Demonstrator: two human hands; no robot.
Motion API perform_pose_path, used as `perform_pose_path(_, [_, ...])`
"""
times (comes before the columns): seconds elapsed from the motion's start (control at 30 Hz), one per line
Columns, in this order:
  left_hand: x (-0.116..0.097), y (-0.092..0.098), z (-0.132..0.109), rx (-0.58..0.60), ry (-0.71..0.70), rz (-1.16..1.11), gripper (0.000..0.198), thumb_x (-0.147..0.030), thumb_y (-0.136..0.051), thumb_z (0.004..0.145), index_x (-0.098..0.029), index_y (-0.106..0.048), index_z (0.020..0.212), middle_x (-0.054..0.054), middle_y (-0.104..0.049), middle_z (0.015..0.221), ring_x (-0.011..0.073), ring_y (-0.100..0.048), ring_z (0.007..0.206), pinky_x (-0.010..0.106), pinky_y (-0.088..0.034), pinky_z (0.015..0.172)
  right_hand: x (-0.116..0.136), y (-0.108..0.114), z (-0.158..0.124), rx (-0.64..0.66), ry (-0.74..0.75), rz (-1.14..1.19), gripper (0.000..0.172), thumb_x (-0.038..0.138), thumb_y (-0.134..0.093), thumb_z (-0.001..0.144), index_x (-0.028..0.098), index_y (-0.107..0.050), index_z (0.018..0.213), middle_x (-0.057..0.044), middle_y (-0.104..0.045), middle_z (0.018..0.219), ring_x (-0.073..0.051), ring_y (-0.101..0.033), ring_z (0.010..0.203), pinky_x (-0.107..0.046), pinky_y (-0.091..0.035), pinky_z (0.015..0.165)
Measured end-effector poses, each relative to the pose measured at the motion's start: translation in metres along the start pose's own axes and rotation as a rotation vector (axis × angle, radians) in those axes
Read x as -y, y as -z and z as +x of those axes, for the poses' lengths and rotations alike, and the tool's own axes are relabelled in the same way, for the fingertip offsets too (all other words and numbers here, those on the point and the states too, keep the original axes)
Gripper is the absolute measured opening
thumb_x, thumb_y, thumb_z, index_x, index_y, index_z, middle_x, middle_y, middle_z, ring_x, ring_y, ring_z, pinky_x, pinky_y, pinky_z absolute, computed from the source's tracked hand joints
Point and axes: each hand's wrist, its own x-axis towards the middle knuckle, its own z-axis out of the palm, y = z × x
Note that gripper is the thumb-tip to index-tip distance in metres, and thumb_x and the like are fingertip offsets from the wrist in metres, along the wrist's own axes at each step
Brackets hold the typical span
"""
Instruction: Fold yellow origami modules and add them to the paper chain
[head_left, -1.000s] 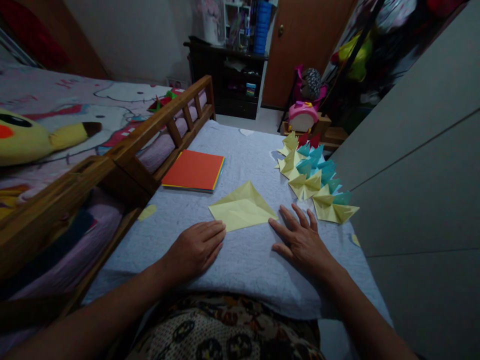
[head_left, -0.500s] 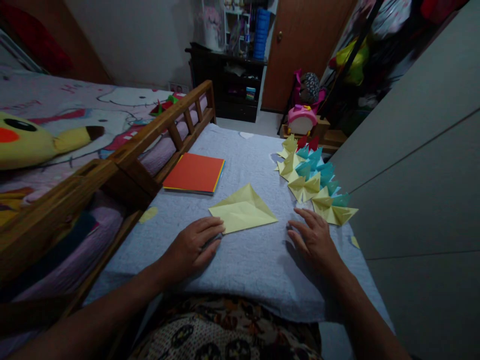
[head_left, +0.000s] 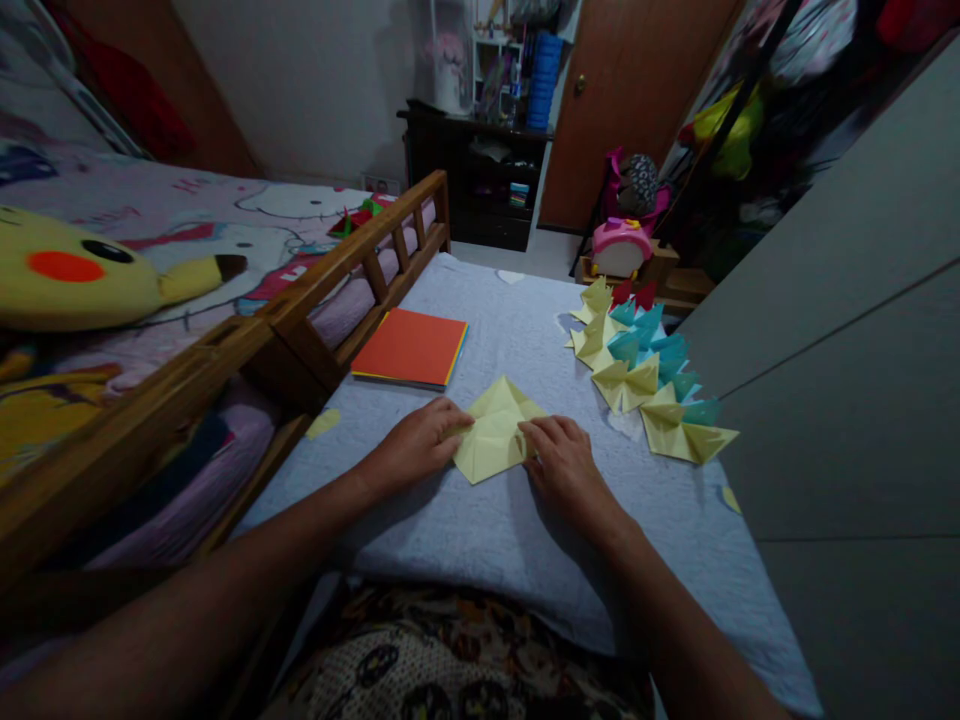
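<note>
A pale yellow sheet of origami paper (head_left: 491,440), creased and partly folded, lies on the light blue bedsheet in front of me. Its left edge is pinched by my left hand (head_left: 431,438). On the opposite side my right hand (head_left: 562,455) grips the right edge, fingers on top and thumb low. The fingertips of both hands cover parts of the paper's sides. Right of my right hand stand several folded yellow paper pieces (head_left: 679,425), with teal ones (head_left: 637,340) and red ones (head_left: 634,293) behind.
A stack of coloured paper (head_left: 411,345), orange on top, lies at the left by the wooden bed rail (head_left: 360,265). Beyond the rail is a yellow plush toy (head_left: 90,270). A pale cabinet (head_left: 847,420) flanks the right side. A pink toy (head_left: 621,248) sits past the far edge.
My right hand has moved left onto the paper and taken its right edge. My left hand now pinches the left edge. The paper has turned slightly and its side corners are drawn in.
</note>
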Motion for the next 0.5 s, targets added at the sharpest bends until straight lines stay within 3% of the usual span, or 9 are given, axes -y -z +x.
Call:
perform_pose_path(0.27, [-0.021, 0.003, 0.003, -0.177, -0.087, -0.205, 0.033, -0.021, -0.057, 0.088, -0.020, -0.068, 0.120, 0.008, -0.063, 0.115, 0.0219, -0.061, 0.107, 0.044, -0.052, 0.097, 0.001, 0.008, -0.001, -0.092, 0.085, 0.140, 0.075, 0.012, -0.052, 0.077, 0.014, -0.037, 0.150, -0.016, -0.055, 0.141, -0.034, -0.037, 0.138, -0.059, -0.029, 0.115])
perform_pose_path(0.5, [-0.028, -0.003, 0.000, -0.144, -0.187, -0.374, 0.046, -0.019, -0.060, 0.086, -0.022, -0.060, 0.131, 0.010, -0.058, 0.123, 0.0229, -0.060, 0.115, 0.042, -0.056, 0.097, 0.009, 0.019, 0.006, -0.112, 0.139, 0.188, 0.081, 0.012, -0.052, 0.074, 0.020, -0.033, 0.152, -0.013, -0.053, 0.141, -0.035, -0.035, 0.139, -0.060, -0.025, 0.116])
